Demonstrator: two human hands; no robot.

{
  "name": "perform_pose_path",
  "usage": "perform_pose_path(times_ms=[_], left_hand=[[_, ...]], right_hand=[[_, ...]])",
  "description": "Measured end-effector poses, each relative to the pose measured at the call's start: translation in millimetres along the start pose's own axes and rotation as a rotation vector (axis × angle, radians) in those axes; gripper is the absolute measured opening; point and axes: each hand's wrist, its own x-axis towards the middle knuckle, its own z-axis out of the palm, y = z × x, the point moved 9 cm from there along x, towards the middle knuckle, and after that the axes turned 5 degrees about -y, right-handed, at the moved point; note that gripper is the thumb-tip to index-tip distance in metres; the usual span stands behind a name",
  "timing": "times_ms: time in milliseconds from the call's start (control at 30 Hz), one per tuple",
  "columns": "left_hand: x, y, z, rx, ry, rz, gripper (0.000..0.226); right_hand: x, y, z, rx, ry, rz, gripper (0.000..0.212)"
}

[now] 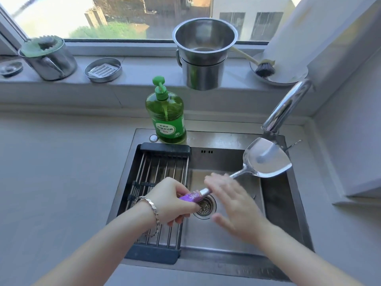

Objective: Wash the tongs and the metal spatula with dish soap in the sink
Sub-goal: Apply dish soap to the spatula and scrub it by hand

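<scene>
On the windowsill's left end stands a lidded metal pot (48,58), with a shallow metal dish (103,70) just beside it. The dish soap (165,114) stands upright on the sink's back rim, near its left corner. A drying rack (158,178) spans the left part of the sink (226,240).

Your left hand (175,201), a bracelet (152,209) on its wrist, curls its fingers round the purple handle of the metal spatula (274,166). You hold it over the basin, above the drain (205,206), with the blade raised toward the back right corner.

Your right hand (233,201) is blurred, with fingers straight and spread over the spatula's shaft; you cannot tell whether it touches the shaft.

The faucet (286,106) reaches over the blade, and a stream of water meets it. On the sill behind are two stacked steel pots (204,54) and, further right, a dish brush (263,69).
</scene>
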Motion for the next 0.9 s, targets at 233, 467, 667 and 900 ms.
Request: perform_pose_path(times_ms=[233,467,667,900], left_hand=[[-8,-1,7,0.070,0.016,0.002,0.015],[-14,-3,19,0.007,0.014,0.007,0.016],[-18,-12,44,-0.322,-0.139,-0.106,0.026],[-28,-17,70,-0.671,-0.414,-0.229,0.035]], right_hand=[[-13,-28,13,-0.039,-0.130,-0.057,0.077],[-17,-6,-8,0.026,-0.003,0.156,0.085],[-16,6,-29,0.025,0.072,0.156,0.081],[-18,-19,-26,-0.080,0.019,-0.104,0.070]])
